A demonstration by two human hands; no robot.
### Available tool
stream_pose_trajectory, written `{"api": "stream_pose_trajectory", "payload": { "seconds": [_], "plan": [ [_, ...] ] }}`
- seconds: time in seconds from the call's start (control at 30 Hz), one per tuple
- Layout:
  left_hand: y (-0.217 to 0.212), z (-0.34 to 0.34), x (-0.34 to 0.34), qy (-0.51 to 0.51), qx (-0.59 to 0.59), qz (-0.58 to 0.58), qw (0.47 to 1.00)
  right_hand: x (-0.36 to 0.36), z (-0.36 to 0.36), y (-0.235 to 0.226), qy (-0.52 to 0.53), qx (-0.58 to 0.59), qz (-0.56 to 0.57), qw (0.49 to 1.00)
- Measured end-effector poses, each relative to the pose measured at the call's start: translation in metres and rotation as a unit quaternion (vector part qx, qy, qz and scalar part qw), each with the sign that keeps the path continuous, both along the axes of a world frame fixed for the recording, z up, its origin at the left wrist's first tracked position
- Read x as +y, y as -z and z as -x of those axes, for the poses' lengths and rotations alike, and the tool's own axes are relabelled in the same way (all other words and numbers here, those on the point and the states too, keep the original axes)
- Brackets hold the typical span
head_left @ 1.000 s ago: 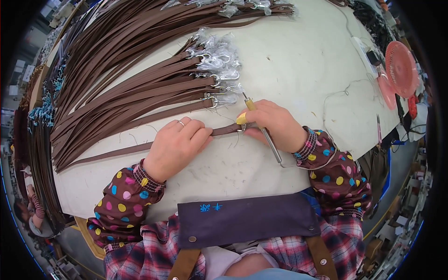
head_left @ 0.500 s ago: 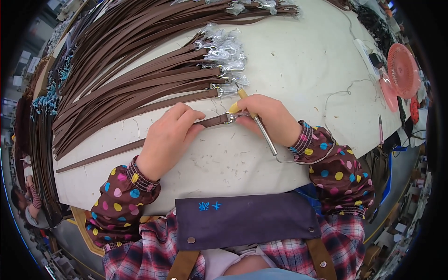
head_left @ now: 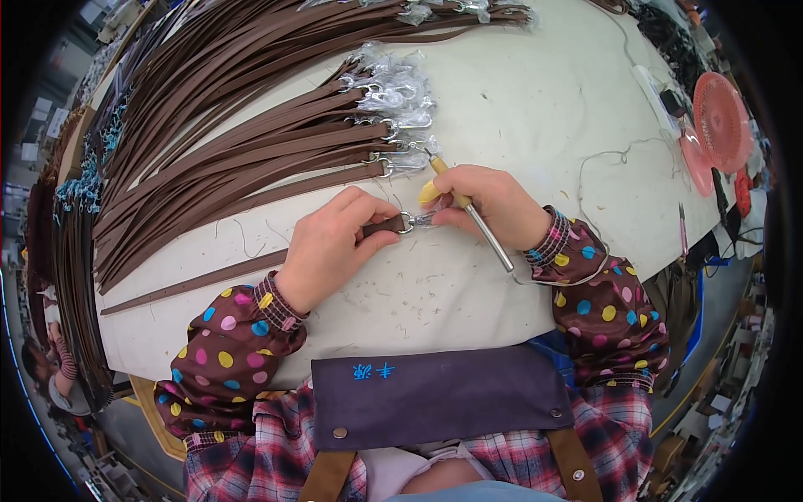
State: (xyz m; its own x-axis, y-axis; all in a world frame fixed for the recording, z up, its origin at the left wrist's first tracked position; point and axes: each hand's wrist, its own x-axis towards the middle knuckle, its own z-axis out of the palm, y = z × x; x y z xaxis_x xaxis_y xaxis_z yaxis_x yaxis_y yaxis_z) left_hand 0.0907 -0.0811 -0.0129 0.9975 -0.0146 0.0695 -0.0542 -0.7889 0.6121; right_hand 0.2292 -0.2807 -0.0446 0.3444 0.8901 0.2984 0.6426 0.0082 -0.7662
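Left hand [head_left: 339, 247] pinches a brown strap [head_left: 386, 225], near side of the strap pile [head_left: 242, 173]; right hand [head_left: 493, 205], fingers curled round a pen-like tool [head_left: 489, 237], touches the clasp [head_left: 421, 220] — seemingly positioning it; next calls for steadiness.

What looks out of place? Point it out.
Stray litter: dark bits lie scattered on the white tabletop, and loose threads curl between the held brown strap and the strap pile. They look odd against the roughly aligned straps. Nothing looks clearly damaged.
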Motion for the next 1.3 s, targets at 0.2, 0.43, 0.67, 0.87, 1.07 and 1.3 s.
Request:
{"api": "stream_pose_trajectory", "payload": {
  "seconds": [0.2,0.43,0.67,0.87,1.07,1.3],
  "plan": [
    [-0.007,-0.001,-0.005,-0.015,0.04,0.016,0.999,0.003,0.011,-0.011,0.077,0.094,-0.089,0.989],
    [-0.008,-0.002,0.001,-0.021,0.12,0.034,0.992,0.012,0.019,-0.019,0.076,0.19,-0.022,0.979],
    [-0.003,0.013,0.016,-0.105,0.049,0.188,0.975,0.016,0.023,-0.006,0.033,-0.062,-0.057,0.996],
    [-0.011,0.015,0.002,-0.044,0.032,0.014,0.998,0.025,0.026,-0.004,0.043,-0.108,-0.081,0.99],
    [-0.01,0.008,-0.011,-0.062,0.012,-0.041,0.997,0.027,0.028,-0.003,0.051,-0.137,-0.118,0.982],
    [-0.007,0.002,-0.011,-0.09,0.036,-0.013,0.995,0.031,0.032,-0.007,0.059,-0.098,-0.147,0.983]
  ]
}}
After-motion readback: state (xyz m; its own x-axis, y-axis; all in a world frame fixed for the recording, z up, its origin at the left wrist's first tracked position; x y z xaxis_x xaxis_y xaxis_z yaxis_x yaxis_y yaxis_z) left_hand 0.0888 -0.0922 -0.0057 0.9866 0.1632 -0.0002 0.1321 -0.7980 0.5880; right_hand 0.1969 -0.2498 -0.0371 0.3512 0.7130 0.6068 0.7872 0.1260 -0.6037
